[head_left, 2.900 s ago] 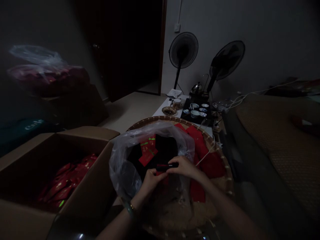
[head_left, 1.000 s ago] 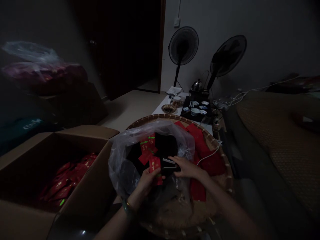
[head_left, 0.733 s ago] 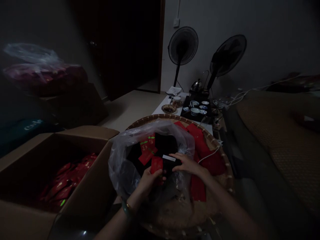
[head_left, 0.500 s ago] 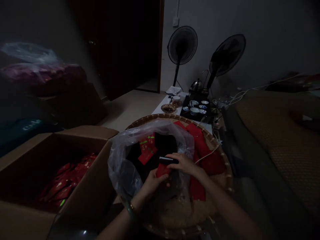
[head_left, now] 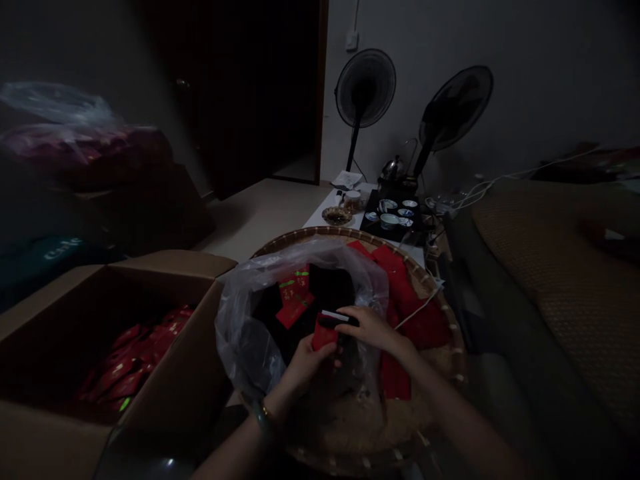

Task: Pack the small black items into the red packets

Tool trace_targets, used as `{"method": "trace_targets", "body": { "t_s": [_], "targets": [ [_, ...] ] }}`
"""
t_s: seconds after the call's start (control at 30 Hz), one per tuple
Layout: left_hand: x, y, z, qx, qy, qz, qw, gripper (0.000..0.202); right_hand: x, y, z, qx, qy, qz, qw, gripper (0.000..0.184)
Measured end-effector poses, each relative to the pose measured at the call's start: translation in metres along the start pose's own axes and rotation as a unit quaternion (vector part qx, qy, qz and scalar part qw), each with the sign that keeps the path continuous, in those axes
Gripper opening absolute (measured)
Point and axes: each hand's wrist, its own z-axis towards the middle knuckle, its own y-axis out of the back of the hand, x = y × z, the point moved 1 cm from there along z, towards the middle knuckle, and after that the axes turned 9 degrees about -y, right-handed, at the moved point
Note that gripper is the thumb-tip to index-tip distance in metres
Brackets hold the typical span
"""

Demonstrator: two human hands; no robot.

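My left hand (head_left: 306,363) holds a small red pouch (head_left: 325,335) upright between thumb and fingers. My right hand (head_left: 369,327) grips a black bar-shaped handheld sealer (head_left: 345,320) with a pale strip along its top. The sealer lies across the upper edge of the pouch; whether its jaws press on it I cannot tell. A white cord (head_left: 416,311) runs right from beside my right hand. Beyond both hands, an open clear plastic bag (head_left: 245,287) holds dark contents and several red printed packets (head_left: 295,310) with green marks.
A round woven bamboo tray (head_left: 345,440) carries the bag and flat red pouches (head_left: 397,380). Left of it stands an open cardboard box (head_left: 165,373) with many red packets (head_left: 135,360). Behind are a tea table (head_left: 320,217) with cups and two standing fans (head_left: 365,87).
The sealer has tilted slightly and shows more of its pale strip. More of the red pouch's top left corner is visible beside it. Both hands have hardly moved.
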Motion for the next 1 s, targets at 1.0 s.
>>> {"method": "trace_targets", "body": {
  "t_s": [1.0],
  "targets": [
    [-0.010,0.000,-0.007,0.043,0.032,0.038,0.998,0.046,-0.002,-0.006,0.008,0.012,-0.006,0.056,0.998,0.034]
  ]
}}
